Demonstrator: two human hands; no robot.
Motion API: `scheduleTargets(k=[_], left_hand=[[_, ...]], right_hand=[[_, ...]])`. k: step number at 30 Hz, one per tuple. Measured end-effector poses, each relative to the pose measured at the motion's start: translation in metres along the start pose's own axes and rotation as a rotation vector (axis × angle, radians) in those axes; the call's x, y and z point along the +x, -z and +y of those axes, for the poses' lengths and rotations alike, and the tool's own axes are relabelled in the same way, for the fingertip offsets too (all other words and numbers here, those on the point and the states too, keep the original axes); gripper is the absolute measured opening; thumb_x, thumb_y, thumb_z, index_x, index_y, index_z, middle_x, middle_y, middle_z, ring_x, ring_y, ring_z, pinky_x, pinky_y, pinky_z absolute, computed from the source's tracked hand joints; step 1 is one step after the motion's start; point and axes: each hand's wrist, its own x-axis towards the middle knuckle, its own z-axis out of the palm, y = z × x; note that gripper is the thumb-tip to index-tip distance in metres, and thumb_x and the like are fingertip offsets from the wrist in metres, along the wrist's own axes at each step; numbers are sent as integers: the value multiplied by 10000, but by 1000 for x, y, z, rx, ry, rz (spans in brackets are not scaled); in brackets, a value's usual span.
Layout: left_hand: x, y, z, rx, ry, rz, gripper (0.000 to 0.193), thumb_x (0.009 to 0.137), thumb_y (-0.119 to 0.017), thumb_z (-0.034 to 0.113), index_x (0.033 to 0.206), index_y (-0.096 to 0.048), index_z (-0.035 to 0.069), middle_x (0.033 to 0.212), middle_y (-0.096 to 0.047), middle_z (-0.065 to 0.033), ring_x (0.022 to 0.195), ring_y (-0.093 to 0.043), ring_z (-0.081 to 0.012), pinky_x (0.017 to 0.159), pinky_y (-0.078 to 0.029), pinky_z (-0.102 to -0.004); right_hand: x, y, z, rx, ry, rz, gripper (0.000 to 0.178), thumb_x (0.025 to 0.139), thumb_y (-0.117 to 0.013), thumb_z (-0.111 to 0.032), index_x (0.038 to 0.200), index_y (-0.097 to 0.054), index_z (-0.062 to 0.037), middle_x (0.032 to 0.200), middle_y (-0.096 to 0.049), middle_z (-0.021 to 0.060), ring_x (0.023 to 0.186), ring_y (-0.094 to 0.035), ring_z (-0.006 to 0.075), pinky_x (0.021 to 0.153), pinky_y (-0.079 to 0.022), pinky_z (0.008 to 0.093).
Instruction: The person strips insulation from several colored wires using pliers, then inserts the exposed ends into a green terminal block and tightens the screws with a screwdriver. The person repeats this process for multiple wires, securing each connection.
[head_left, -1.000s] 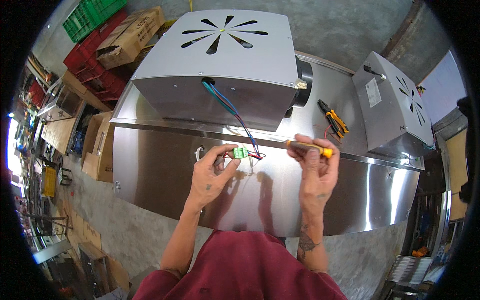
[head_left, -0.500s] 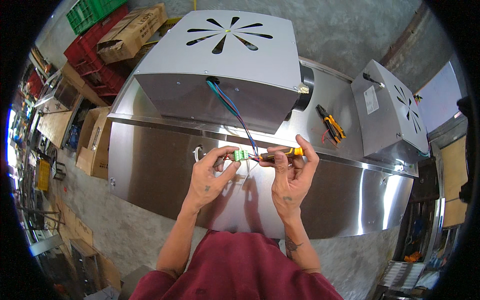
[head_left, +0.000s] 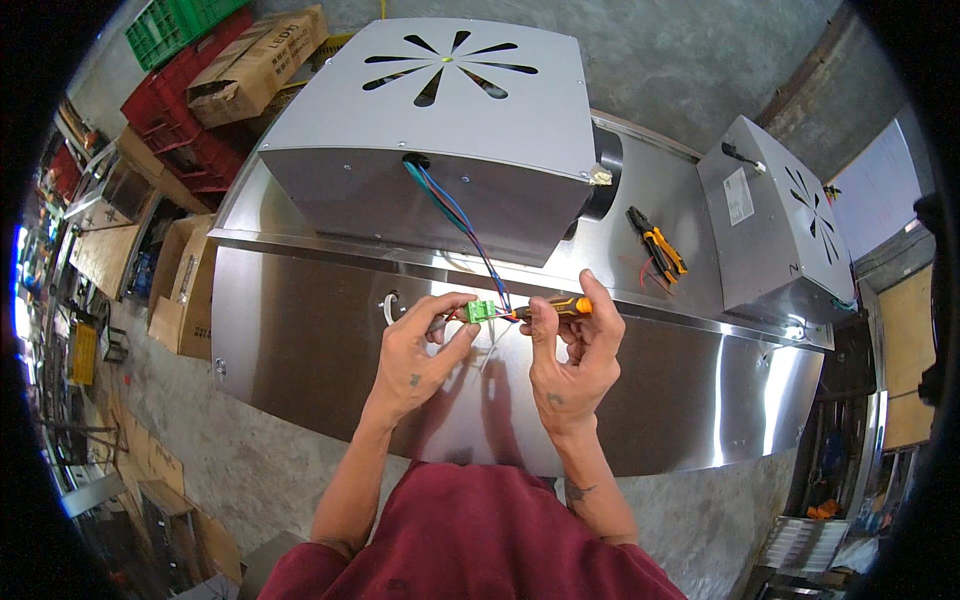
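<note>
Between the thumb and fingers of my left hand is a small green terminal block. My right hand grips a screwdriver with a yellow and black handle, its shaft pointing left toward the block. Where its tip meets the block is too small to tell. Blue, green and dark wires run from a hole in the front of a grey metal box down to the block and my right fingers. A white cable lies on the steel below the block.
The box stands on a stainless steel hood. To its right lie yellow and black pliers beside a thin red wire. A second grey box stands at the far right. Cardboard boxes and red crates are stacked at the left.
My right hand has shifted slightly left and turned about the screwdriver handle. The left hand still holds the terminal block. The whole view has drifted a little.
</note>
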Motion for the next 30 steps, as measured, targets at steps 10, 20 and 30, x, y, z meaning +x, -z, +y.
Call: scheduleTargets(k=[10,20,30], left_hand=[[1,-6,-5,32,-92,56,359,959,-812,110,1306,-754,40,1098,-777,-76,867,-655,-119,738,-496,-283],[1,-4,-5,-5,-30,10,360,988,-800,84,1336,-733,15,1166,-755,-47,977,-631,-90,825,-484,-252],[0,-6,-5,4,-44,-1,381,983,-817,114,1346,-738,29,1163,-773,-56,1025,-669,-95,850,-506,-267]], right_hand=[[14,-7,-18,375,-83,-111,599,1053,-687,41,1611,-469,15,1245,-727,227,1162,-753,278,963,-628,392],[15,-2,4,246,104,-311,740,980,-695,142,1639,-449,-91,1319,-695,181,1027,-733,223,910,-630,363],[13,0,5,181,180,-339,720,1031,-652,121,1655,-373,-107,1261,-682,183,1075,-745,225,940,-625,362]])
